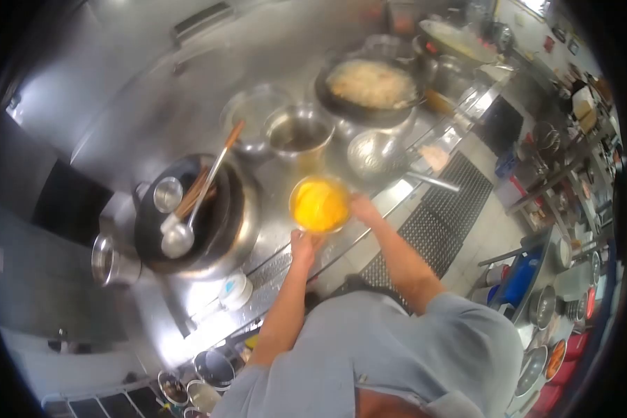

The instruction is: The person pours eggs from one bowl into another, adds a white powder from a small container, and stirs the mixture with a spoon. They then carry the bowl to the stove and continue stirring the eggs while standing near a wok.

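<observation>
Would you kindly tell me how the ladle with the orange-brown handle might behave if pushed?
The ladle would probably stay stiff, since its shaft looks metallic. It may swivel or slide, as its handle extends past the rim of the wok. Its rounded head could rock.

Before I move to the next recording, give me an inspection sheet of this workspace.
Surface: steel counter, shiny.
Job's things: bowl with yellow contents, too blurred to identify.
Clutter: ladle in the left wok, handle reaching past the rim; metal pot beyond the bowl; perforated scoop with its handle toward the counter's edge; far wok full of pale food.
Hands: left hand and right hand both on the bowl.
Cables: nothing seen.
Surroundings: black mat on the floor; loaded shelving at right.
</observation>
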Available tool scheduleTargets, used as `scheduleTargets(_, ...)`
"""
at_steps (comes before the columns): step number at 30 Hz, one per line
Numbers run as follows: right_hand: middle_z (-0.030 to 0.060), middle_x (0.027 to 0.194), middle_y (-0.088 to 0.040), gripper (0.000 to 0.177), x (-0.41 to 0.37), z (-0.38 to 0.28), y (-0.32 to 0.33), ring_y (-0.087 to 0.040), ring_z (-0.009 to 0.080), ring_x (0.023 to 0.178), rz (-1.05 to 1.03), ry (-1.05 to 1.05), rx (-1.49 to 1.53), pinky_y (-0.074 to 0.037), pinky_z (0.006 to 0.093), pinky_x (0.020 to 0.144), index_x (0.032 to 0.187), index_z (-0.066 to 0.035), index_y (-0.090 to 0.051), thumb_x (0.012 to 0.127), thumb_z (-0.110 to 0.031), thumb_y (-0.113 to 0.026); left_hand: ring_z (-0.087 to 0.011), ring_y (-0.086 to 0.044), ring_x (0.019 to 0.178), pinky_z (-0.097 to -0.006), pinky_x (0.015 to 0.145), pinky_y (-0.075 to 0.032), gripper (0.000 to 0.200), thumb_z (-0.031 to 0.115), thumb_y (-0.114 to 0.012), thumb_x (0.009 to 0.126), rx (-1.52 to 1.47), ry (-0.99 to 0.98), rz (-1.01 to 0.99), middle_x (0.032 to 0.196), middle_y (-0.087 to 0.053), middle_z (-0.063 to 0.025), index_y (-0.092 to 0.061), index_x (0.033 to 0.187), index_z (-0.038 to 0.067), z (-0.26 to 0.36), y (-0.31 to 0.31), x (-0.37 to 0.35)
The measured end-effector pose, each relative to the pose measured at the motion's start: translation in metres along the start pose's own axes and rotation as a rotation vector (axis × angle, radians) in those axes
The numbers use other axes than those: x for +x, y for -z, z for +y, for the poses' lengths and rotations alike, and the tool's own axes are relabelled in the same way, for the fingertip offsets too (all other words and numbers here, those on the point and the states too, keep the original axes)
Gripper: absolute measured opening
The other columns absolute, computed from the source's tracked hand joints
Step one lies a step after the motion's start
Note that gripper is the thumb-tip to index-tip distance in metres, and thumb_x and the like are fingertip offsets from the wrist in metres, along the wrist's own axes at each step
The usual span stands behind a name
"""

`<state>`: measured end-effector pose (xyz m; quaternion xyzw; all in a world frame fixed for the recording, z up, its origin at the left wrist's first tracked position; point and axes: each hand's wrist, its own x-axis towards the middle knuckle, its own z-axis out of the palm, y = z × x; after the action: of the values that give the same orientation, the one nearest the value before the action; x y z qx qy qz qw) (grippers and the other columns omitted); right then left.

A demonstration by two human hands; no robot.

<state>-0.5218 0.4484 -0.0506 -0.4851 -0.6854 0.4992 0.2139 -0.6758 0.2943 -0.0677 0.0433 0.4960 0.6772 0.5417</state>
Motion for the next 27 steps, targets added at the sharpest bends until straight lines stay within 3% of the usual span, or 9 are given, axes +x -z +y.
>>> scheduleTargets(2, 0.0233, 0.094, -0.065, 0.032, 0.023, 0.041, -0.018, -0.064, 0.0375, 0.083, -0.343, 0.255, -0.563, -0.050, 0.0424, 0.073, 0.093, 0.000, -0.066, 0.081, -0.026, -0.054, -0.0305, -0.062, 0.092, -0.0392, 0.079, -0.057, 0.036, 0.013, -0.057, 0.092, 0.031, -0.001, 0.002, 0.100, -0.054, -0.0186, -0.027, 0.110, 0.007, -0.004, 0.007, -0.006)
scheduleTargets(5, 0.0243, 0.088, -0.064, 0.030, -0.008, -0.020, 0.008, -0.063, 0.0394, 0.078, -0.019, -0.200, 0.121, -0.049, 0.0447, 0.071, 0.092, 0.001, -0.066, 0.079, -0.024, -0.054, -0.0307, -0.063, 0.088, -0.0379, 0.078, -0.057, 0.036, 0.013, -0.056, 0.092, 0.050, 0.000, -0.005, 0.099, -0.055, -0.0195, -0.026, 0.111, 0.007, 0.004, -0.002, 0.001)
scheduleTargets(6, 0.0181, 0.075, -0.066, 0.029, 0.026, 0.049, -0.015, -0.063, 0.0325, 0.065, 0.074, 0.146, -0.165, -0.049, 0.0410, 0.058, 0.091, 0.000, -0.067, 0.079, -0.023, -0.055, -0.0308, -0.063, 0.088, -0.0375, 0.077, -0.057, 0.036, 0.013, -0.056, 0.092, 0.039, 0.000, -0.004, 0.098, -0.055, -0.0197, -0.026, 0.112, 0.006, 0.003, -0.002, -0.002)
scheduleTargets(12, 0.0132, 0.073, -0.065, 0.029, 0.026, 0.066, -0.020, -0.062, 0.0289, 0.062, 0.000, 0.714, -0.396, -0.048, 0.0380, 0.056, 0.090, -0.002, -0.068, 0.081, -0.026, -0.056, -0.0306, -0.064, 0.087, -0.0361, 0.076, -0.057, 0.033, 0.008, -0.052, 0.092, 0.050, 0.007, 0.025, 0.098, -0.055, -0.0203, -0.026, 0.112, 0.005, -0.005, 0.007, 0.001)
scheduleTargets(14, 0.0157, 0.076, -0.066, 0.030, 0.011, 0.037, 0.001, -0.063, 0.0300, 0.067, -0.056, 0.314, -0.198, -0.048, 0.0388, 0.061, 0.090, -0.002, -0.068, 0.081, -0.027, -0.056, -0.0307, -0.063, 0.087, -0.0361, 0.076, -0.057, 0.032, 0.006, -0.051, 0.092, 0.048, 0.000, 0.018, 0.098, -0.055, -0.0208, -0.027, 0.112, 0.005, -0.001, 0.002, 0.004)
scheduleTargets(18, 0.0153, 0.075, -0.066, 0.030, -0.004, 0.015, -0.005, -0.061, 0.0260, 0.067, -0.234, 0.419, -0.455, -0.047, 0.0360, 0.062, 0.089, -0.001, -0.068, 0.080, -0.027, -0.056, -0.0311, -0.063, 0.086, -0.0360, 0.075, -0.057, 0.031, 0.005, -0.051, 0.092, 0.054, 0.005, 0.016, 0.098, -0.055, -0.0212, -0.027, 0.111, 0.005, 0.000, 0.006, -0.005)
scheduleTargets(21, 0.0178, 0.079, -0.065, 0.030, -0.012, -0.010, 0.011, -0.061, 0.0297, 0.070, 0.001, -0.104, 0.092, -0.048, 0.0372, 0.064, 0.088, -0.002, -0.068, 0.079, -0.028, -0.056, -0.0313, -0.063, 0.086, -0.0356, 0.074, -0.058, 0.030, 0.005, -0.051, 0.092, 0.048, -0.010, 0.014, 0.097, -0.055, -0.0212, -0.027, 0.110, 0.006, 0.004, 0.003, -0.001)
scheduleTargets(24, 0.0169, 0.077, -0.065, 0.029, -0.008, -0.001, 0.003, -0.060, 0.0285, 0.067, -0.349, 0.243, -0.227, -0.048, 0.0367, 0.063, 0.089, -0.002, -0.068, 0.078, -0.027, -0.056, -0.0312, -0.063, 0.086, -0.0353, 0.073, -0.058, 0.029, 0.006, -0.051, 0.092, 0.016, 0.005, 0.005, 0.097, -0.055, -0.0211, -0.028, 0.109, 0.007, 0.006, 0.004, -0.010)
scheduleTargets(27, 0.0175, 0.078, -0.066, 0.029, 0.029, 0.066, -0.011, -0.061, 0.0317, 0.069, 0.021, 0.373, -0.267, -0.048, 0.0378, 0.063, 0.090, -0.003, -0.068, 0.078, -0.025, -0.056, -0.0308, -0.063, 0.085, -0.0354, 0.073, -0.057, 0.029, 0.007, -0.052, 0.092, -0.002, -0.012, 0.005, 0.097, -0.055, -0.0207, -0.028, 0.109, 0.008, 0.010, -0.001, -0.006)
